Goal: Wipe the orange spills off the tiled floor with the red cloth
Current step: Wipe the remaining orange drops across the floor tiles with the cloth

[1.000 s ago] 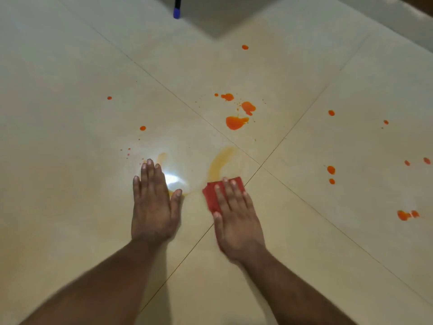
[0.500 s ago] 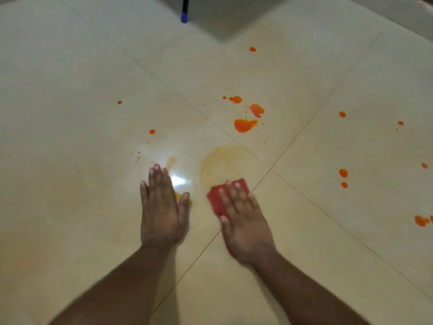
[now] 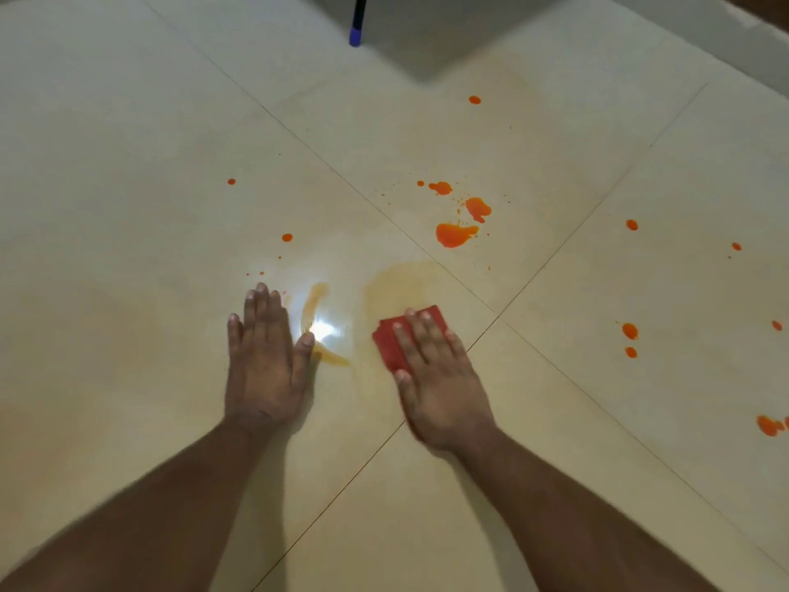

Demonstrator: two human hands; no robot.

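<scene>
The folded red cloth [image 3: 395, 341] lies flat on the cream tiled floor [image 3: 128, 185], just short of where four tiles meet, and my right hand [image 3: 435, 378] presses on top of it with the fingers spread and laid out flat. That is not a grasp around it: I pin it under my palm so my weight goes straight down into the wipe. Only the far and left edges of the cloth show past my fingers.

Just beyond the cloth sits a pale orange smear [image 3: 397, 284], thin and dull, which I judge to be a spill already rubbed out but not fully lifted. A narrower curved orange streak [image 3: 314, 309] lies between my hands, beside a bright glare on the wet tile.

My left hand [image 3: 267, 361] rests open and flat on the floor, holding nothing; I take it to be propping me up while I lean forward.

Farther out, the thick orange blotches [image 3: 457, 232] stay wet and untouched, with scattered orange drops [image 3: 629, 331] well off to the right and small ones to the left. Most of the job looks undone.

No container is in view. At the top edge stands a dark pole with a blue tip [image 3: 355, 34].
</scene>
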